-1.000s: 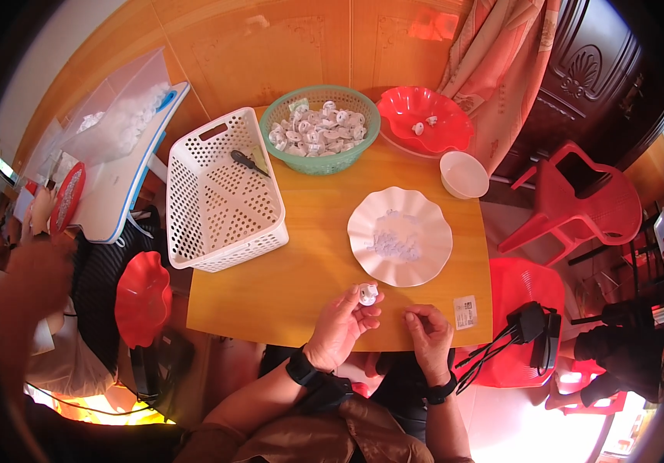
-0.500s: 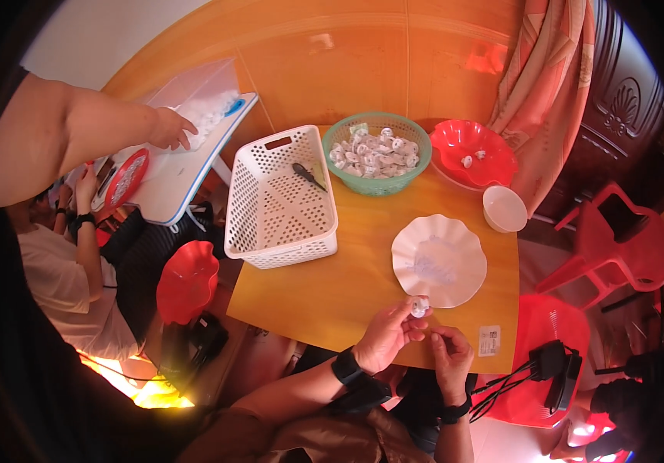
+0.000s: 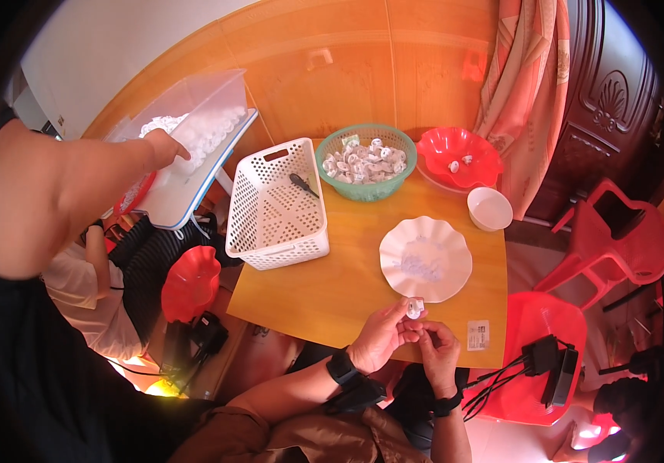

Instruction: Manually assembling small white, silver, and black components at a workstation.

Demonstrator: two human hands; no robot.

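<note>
My left hand (image 3: 374, 343) pinches a small white plastic piece (image 3: 415, 308) with dark marks, holding it upright over the near side of the table. Close beside it, my right hand (image 3: 440, 355) has its thumb and fingertips pressed together. Whatever may be between those fingertips is too small to name. Just beyond the hands lies a white wavy-edged plate (image 3: 459, 272) with small pale bits in its middle. A green colander-like basket (image 3: 366, 190) at the back is full of several small white pieces (image 3: 364, 163) that look alike.
A white perforated basket (image 3: 275, 255) with a dark-handled tool stands left. At back right are a red wavy dish (image 3: 471, 174) and a white bowl (image 3: 490, 209). A co-worker's arm (image 3: 77, 181) reaches over a side board. Red stool (image 3: 532, 386) with black adapters, right.
My view has shifted slightly. My hands stay close together, the left keeping the white piece while the right has come closer to it. The co-worker's arm has moved over the clear bin.
</note>
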